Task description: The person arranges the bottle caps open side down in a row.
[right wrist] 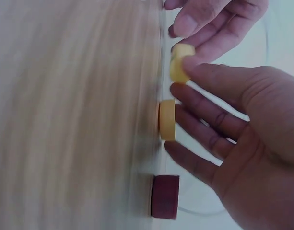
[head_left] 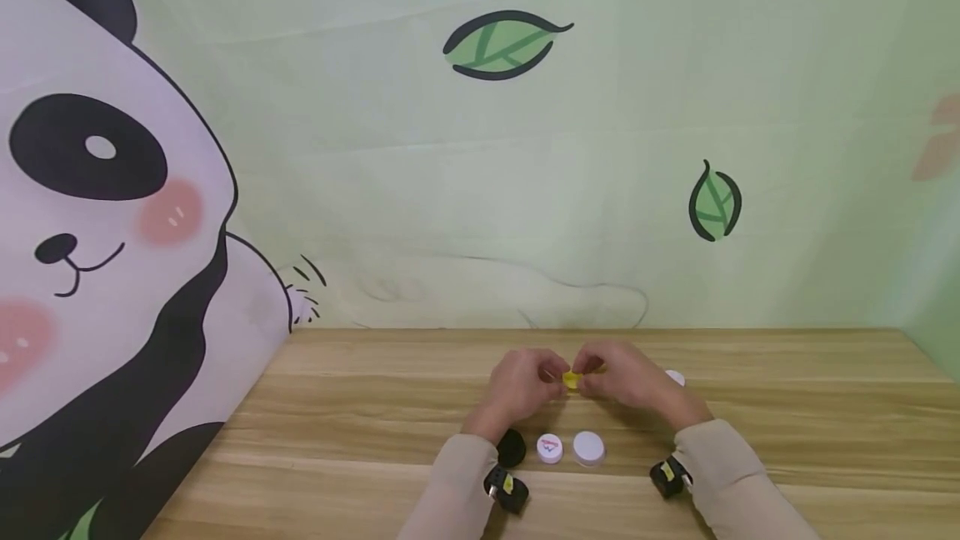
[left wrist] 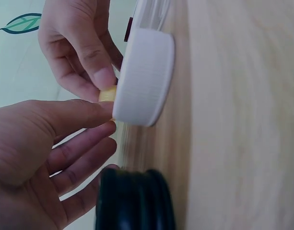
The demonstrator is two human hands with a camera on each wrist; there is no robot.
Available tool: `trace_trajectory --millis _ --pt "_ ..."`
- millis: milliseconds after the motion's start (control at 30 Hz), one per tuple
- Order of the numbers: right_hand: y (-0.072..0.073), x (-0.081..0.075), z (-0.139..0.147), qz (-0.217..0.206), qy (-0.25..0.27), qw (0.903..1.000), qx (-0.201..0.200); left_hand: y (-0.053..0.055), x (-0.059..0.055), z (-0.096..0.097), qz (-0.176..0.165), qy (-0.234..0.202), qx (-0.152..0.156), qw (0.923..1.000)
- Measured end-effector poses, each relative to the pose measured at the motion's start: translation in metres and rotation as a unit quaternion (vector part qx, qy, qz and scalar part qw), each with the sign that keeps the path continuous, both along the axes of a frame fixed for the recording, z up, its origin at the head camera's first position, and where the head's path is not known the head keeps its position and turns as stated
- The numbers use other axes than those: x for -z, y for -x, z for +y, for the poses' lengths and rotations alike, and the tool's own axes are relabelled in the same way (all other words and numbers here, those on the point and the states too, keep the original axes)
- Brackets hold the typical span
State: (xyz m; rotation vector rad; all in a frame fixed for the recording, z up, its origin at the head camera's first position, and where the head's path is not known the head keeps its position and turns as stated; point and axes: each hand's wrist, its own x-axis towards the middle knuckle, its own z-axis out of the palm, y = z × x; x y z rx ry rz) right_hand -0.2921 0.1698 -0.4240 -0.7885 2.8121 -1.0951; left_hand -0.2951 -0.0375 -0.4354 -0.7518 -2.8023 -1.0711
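A small yellow bottle cap [head_left: 572, 380] is between the fingertips of both hands, over the far part of the table. My right hand [head_left: 618, 373] pinches it; in the right wrist view the thumb [right wrist: 197, 67] lies against the cap's side. My left hand [head_left: 517, 382] meets the cap from the other side, its thumb [left wrist: 89, 112] overlapping the yellow edge in the left wrist view, with the other fingers spread below. A second, orange-yellow cap [right wrist: 167, 120] stands by my right fingers, and a dark red cap [right wrist: 166, 196] is farther along.
Nearer me lie a black cap [head_left: 512, 448], a white cap with a printed mark [head_left: 550, 448] and a larger white cap [head_left: 588, 447] in a row. Another white cap [head_left: 676, 377] shows behind my right wrist. The wooden table [head_left: 360, 407] ends at a printed backdrop [head_left: 360, 190].
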Motion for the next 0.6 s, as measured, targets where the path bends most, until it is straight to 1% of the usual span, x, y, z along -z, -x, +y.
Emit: trace_trajectory --millis 167,367,600 --pt "-0.005 -0.005 0.002 0.008 0.018 0.9998 0.002 0.000 0.000 -0.003 0.014 -0.010 -0.008 0.9998" --pt "-0.009 -0.009 0.003 -0.002 0.038 0.9993 0.002 -0.003 -0.004 -0.004 0.027 -0.016 -0.009 0.9995" --pt "-0.011 -0.011 0.005 -0.009 0.055 0.9985 0.004 -0.005 -0.006 -0.005 0.022 -0.029 0.013 0.9992"
